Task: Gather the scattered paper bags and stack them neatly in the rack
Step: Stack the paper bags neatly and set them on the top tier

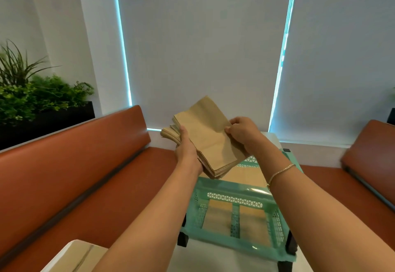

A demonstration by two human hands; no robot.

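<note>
Head view: both hands hold a stack of brown paper bags (208, 141) in the air above the far end of a green rack (233, 190). The left hand (189, 152) grips the stack's left edge, thumb on top and fingers underneath. The right hand (243, 131) pinches the right edge of the top bag between thumb and curled fingers. The bags lie flat on one another, but the stack is fanned: several lower bags stick out at the upper left, and the top bag sits skewed across them. The stack tilts, its near corner dipping towards the rack without clearly touching it.

The rack is a plastic crate with perforated walls and dark legs, standing on a white worktop (224, 259). More bags (245, 175) already lie flat on its upper level, partly hidden by the held stack and the right forearm. Through the openings in the near wall, further brown bags (218, 214) show on a lower level.

A thin bracelet (280, 170) circles the right wrist. Orange benches (74, 160) run along both sides of the worktop. Behind the left bench stands a dark planter with green plants (32, 94). Pale blinds (203, 47) cover the windows straight ahead, with slits of light at their edges.
</note>
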